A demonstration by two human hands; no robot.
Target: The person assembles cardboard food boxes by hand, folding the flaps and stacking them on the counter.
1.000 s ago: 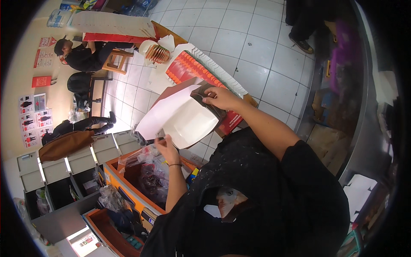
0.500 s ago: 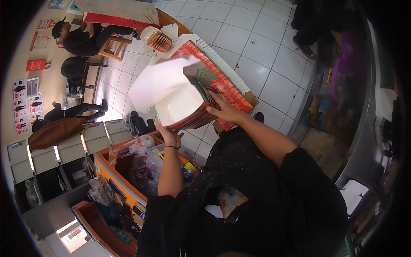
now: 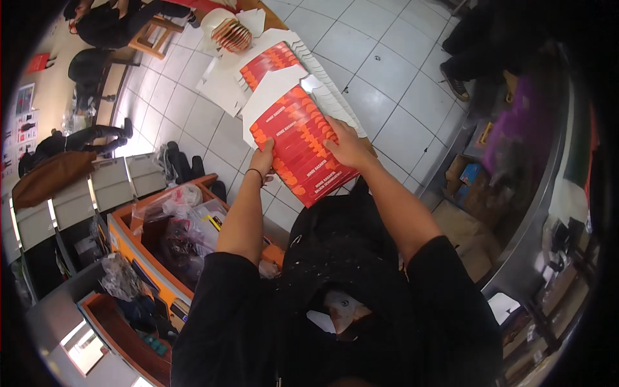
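Both my hands grip a nested stack of folded paper food boxes [image 3: 298, 143], its red sides with orange pattern facing up. My left hand [image 3: 262, 161] clasps the stack's left side, thumb on the red face. On the opposite side, my right hand [image 3: 349, 148] has its thumb on the printed face and fingers out of sight beneath. White inner flaps stick out at the far end. Beyond the stack, flat red-and-white carton blanks [image 3: 271, 62] lie piled on a table. Past them rests another nested bundle of cartons [image 3: 231, 35], seen by its rims.
An orange-fronted drawer [image 3: 149, 263] holding plastic bags [image 3: 187, 226] stands at my left. Behind it are grey lockers [image 3: 71, 213]. Someone sits at the far left [image 3: 106, 26]; another person's dark-clad legs [image 3: 474, 51] show at upper right, beside a metal counter [image 3: 535, 226].
The stack has been tipped over, so its red printed sides face up instead of its white open mouth. My hands have come nearer to me and shifted rightward with it.
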